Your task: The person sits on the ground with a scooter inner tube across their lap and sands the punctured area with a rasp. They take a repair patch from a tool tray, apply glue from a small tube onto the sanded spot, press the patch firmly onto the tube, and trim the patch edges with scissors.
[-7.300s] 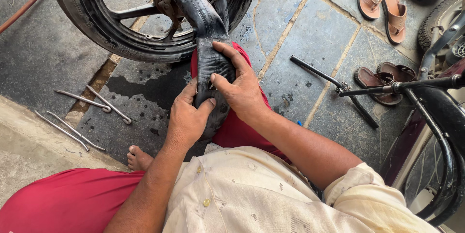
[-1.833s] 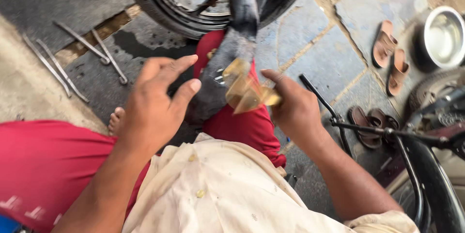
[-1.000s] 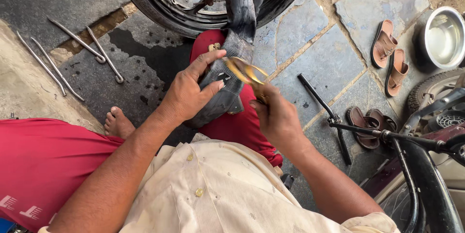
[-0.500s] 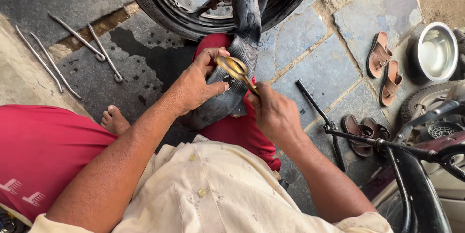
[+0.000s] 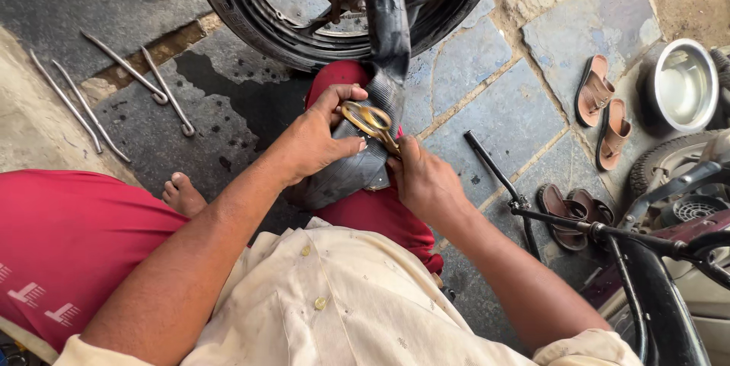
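One strip of black rubber inner tube (image 5: 357, 160) runs lengthwise from the wheel (image 5: 251, 16) down over the knee. Both hands meet on it: the left hand (image 5: 315, 141) pins it flat, while the right hand (image 5: 426, 183), just beside, grips brass-coloured scissors (image 5: 370, 121) angled across the strip, up and toward the left thumb.

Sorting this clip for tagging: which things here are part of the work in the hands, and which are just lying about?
In use:
left hand
right hand
black inner tube
brass scissors
wheel

Lying about:
metal tyre levers
two pairs of sandals
steel bowl
black rod
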### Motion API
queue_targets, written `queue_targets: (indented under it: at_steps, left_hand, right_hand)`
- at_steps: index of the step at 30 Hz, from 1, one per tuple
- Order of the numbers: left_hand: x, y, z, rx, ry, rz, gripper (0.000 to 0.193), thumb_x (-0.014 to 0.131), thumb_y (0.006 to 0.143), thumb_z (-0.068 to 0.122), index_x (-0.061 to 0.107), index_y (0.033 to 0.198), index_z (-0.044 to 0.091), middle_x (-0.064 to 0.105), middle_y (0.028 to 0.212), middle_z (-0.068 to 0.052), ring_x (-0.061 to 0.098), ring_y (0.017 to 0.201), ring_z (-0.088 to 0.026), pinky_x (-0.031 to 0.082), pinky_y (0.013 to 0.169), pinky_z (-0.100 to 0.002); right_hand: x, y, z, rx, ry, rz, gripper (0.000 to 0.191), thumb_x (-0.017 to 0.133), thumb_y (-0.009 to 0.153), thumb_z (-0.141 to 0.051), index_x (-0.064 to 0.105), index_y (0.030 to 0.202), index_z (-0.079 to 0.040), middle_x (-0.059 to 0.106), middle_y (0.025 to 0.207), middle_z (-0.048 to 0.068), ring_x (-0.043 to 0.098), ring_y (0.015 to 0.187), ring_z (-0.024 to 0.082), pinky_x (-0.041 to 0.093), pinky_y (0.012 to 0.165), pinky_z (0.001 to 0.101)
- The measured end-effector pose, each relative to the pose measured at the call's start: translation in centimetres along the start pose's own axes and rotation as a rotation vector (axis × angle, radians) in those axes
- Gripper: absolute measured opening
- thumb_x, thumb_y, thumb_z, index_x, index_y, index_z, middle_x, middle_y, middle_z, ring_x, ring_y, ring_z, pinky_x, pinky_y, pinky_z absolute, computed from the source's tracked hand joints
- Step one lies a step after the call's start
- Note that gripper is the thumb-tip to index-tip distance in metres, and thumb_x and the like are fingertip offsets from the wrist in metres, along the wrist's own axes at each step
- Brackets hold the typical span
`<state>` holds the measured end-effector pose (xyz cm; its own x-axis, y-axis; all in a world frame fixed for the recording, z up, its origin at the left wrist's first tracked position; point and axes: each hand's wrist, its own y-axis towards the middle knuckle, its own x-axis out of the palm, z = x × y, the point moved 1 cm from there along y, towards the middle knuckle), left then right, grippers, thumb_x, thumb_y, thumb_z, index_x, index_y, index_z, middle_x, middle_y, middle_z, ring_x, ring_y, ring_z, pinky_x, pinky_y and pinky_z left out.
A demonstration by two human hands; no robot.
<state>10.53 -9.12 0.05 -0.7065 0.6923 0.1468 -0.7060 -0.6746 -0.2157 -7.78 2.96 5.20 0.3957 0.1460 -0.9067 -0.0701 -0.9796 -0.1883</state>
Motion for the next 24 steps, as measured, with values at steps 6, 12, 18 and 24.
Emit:
queue_targets:
  at_steps: [6,12,18,24]
  left_hand:
    - [-0.1,-0.2,0.0,-0.047,-0.015,-0.02,0.08,0.072,0.076,-0.003,0.04,0.147,0.016,0.061,0.127,-0.008,0.064,0.113,-0.016,0.054,0.095,-0.031]
    - [0.3,-0.3,0.1,-0.054,0.029,-0.026,0.081,0.072,0.076,-0.002,0.041,0.147,0.019,0.058,0.137,-0.007,0.061,0.121,-0.018,0.05,0.102,-0.033]
    - [0.3,-0.1,-0.7,-0.076,0.024,0.02,0.078,0.072,0.076,0.0,0.043,0.146,0.019,0.061,0.131,-0.008,0.063,0.121,-0.02,0.052,0.104,-0.036]
    - [0.5,-0.2,-1.0,0.047,0.019,0.019,0.082,0.075,0.074,0.001,0.039,0.146,0.017,0.055,0.141,-0.006,0.061,0.122,-0.019,0.051,0.105,-0.036]
  right_hand:
    - [-0.7,-1.1,0.4,-0.275,0.138,0.234,0.025,0.055,0.101,-0.009,0.052,0.126,-0.002,0.063,0.092,0.019,0.064,0.079,0.04,0.051,0.068,0.0496]
    - [0.7,-1.3,1.2,-0.111,0.014,0.106,0.024,0.063,0.098,-0.013,0.056,0.12,-0.006,0.067,0.084,0.018,0.066,0.076,0.041,0.05,0.061,0.0505]
    - [1.6,-1.4,2.0,-0.213,0.047,0.328,0.023,0.064,0.099,-0.012,0.055,0.119,-0.004,0.066,0.082,0.018,0.066,0.074,0.04,0.052,0.063,0.0482]
    - [1.8,-1.1,2.2,-0.143,0.001,0.296,0.019,0.061,0.101,-0.017,0.055,0.114,-0.004,0.066,0.079,0.02,0.065,0.073,0.042,0.049,0.062,0.0524]
